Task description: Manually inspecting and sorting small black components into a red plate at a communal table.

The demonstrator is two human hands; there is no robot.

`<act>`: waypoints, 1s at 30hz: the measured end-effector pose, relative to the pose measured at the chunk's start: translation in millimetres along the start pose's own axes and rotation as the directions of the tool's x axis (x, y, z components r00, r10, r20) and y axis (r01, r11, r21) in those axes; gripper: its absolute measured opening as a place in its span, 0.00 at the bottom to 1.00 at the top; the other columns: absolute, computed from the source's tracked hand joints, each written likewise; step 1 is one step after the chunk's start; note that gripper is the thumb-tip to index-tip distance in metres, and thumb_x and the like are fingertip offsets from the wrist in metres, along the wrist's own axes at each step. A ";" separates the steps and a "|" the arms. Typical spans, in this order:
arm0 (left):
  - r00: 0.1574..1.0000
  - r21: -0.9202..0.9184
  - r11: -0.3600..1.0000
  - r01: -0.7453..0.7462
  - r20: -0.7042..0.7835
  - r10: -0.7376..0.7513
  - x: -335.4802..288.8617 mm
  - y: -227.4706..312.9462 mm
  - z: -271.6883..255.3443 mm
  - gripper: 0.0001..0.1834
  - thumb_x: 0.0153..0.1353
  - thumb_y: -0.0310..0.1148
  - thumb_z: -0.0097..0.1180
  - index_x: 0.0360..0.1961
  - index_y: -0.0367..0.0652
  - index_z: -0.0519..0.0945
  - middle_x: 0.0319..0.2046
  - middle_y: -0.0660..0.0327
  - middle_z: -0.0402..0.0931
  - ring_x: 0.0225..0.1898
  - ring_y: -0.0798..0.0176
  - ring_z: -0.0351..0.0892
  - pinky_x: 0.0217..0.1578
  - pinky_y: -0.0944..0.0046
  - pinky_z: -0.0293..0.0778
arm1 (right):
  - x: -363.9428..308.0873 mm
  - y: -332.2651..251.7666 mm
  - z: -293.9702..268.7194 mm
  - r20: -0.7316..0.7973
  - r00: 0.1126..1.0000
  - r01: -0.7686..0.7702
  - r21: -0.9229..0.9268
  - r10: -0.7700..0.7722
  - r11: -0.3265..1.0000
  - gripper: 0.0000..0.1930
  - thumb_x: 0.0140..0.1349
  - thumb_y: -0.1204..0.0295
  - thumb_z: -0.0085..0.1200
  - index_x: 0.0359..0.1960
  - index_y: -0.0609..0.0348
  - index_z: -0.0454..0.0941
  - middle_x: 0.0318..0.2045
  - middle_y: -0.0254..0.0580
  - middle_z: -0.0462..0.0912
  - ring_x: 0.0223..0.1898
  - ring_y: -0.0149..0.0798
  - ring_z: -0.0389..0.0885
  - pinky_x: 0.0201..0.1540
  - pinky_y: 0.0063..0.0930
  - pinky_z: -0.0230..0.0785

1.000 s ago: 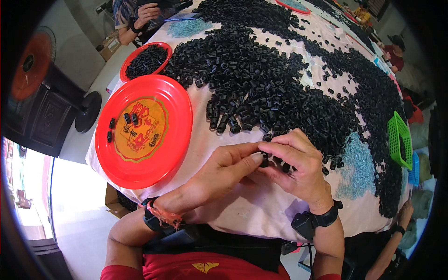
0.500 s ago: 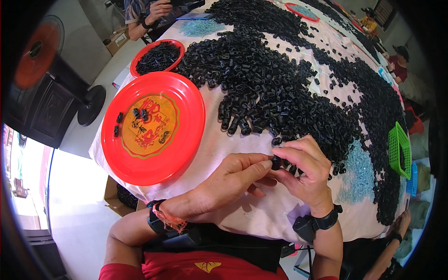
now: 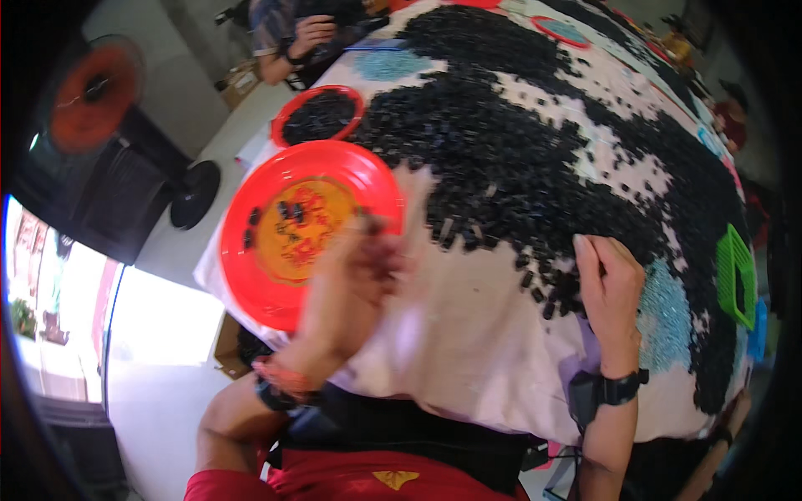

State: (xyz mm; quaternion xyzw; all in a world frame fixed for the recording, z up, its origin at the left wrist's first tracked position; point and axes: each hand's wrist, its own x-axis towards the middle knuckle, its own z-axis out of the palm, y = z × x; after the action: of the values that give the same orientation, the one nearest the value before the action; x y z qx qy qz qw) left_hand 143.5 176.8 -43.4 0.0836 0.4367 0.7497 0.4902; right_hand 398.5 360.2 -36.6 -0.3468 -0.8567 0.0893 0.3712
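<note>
A red plate (image 3: 251,217) with a gold middle and a few black pieces in it sits at the table's left edge. My left hand (image 3: 355,267) is motion-blurred over the plate's right rim, fingers pinched on a small black piece (image 3: 372,224). My right hand (image 3: 606,284) rests fingers-down on the near edge of a wide heap of small black pieces (image 3: 518,150) that covers the pale tablecloth (image 3: 468,342). Each wrist wears a dark band.
A red bowl (image 3: 317,117) full of black pieces stands beyond the plate. A green basket (image 3: 735,275) lies at the right edge. Another person's hands (image 3: 305,37) work at the far left corner. A red fan (image 3: 83,108) stands on the floor to the left.
My hands were together at the heap's near edge. The left hand has since swung left to the red plate, while the right hand stays on the pieces.
</note>
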 end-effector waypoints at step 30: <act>0.553 0.551 -0.061 -0.832 0.817 -0.164 8.6 -55.4 54.7 0.29 0.67 0.36 0.60 0.67 0.35 0.73 0.71 0.43 0.67 0.74 0.33 0.61 0.69 0.40 0.63 | -19.6 34.5 -78.4 0.270 0.862 -0.340 -0.318 0.429 0.885 0.06 0.62 0.72 0.60 0.35 0.60 0.87 0.24 0.51 0.85 0.25 0.50 0.85 0.32 0.38 0.75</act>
State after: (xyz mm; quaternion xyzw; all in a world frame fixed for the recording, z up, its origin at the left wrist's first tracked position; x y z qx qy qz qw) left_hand 206.0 222.8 -53.8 0.7819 0.5446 0.2504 0.1711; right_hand 480.9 364.7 -6.5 -0.5374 -0.8236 0.1062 0.1470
